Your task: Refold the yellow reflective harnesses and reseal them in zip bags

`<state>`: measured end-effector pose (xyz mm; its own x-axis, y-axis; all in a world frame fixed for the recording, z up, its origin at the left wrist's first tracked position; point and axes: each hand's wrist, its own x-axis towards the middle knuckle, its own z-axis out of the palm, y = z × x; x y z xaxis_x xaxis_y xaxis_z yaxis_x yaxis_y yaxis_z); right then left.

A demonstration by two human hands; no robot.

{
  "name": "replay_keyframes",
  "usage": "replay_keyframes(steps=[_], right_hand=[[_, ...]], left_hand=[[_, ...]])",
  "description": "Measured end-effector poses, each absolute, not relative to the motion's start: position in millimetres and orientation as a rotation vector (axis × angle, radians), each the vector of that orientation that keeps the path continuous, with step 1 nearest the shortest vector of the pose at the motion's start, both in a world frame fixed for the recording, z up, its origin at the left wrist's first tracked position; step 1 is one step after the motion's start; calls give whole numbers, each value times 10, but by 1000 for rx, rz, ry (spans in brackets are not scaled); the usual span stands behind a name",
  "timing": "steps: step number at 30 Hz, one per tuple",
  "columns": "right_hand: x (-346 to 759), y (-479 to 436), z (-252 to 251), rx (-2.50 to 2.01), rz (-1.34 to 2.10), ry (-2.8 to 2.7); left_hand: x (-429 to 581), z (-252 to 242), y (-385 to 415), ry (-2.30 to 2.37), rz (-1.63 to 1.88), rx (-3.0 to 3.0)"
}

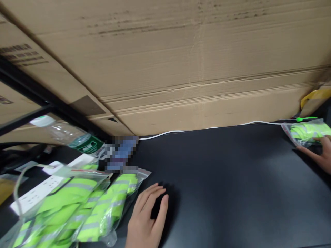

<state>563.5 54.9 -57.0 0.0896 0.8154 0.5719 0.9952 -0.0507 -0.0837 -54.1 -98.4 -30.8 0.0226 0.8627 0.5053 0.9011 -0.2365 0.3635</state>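
Several clear zip bags (pixel 69 206) with folded neon-green cloth and grey reflective stripes are piled at the left of the black table. Just right of the pile, my left hand (pixel 147 217) is over the table with fingers apart and curved, holding nothing. At the far right edge, my right hand (pixel 320 155) touches the near side of another bagged green piece (pixel 307 132). Its thumb and fingers are spread, and part of the hand is cut off by the frame.
Cardboard boxes (pixel 201 62) form a wall behind the black table (pixel 219 186). At the left are a white power strip (pixel 38 194), a plastic bottle (pixel 85 141) and a black metal frame (pixel 62 112). A white cable (pixel 173 132) runs along the back; a green-handled tool (pixel 306 119) lies back right.
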Motion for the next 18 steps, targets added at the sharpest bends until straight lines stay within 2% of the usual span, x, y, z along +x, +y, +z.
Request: replay_keyframes(steps=[9, 12, 15, 18], right_hand=[[4196, 215, -392, -1473, -80, -2247], [3690, 214, -353, -1409, -170, -2245], [3279, 270, -305, -1408, -249, -2219], [2951, 353, -255, -1410, -294, -2257]], left_hand=[[-50, -67, -706, -1689, -772, -2742], [356, 34, -454, -1659, -715, -2938], [746, 87, -147, -1914, -837, -2937], [966, 85, 117, -2500, -1153, -2596]])
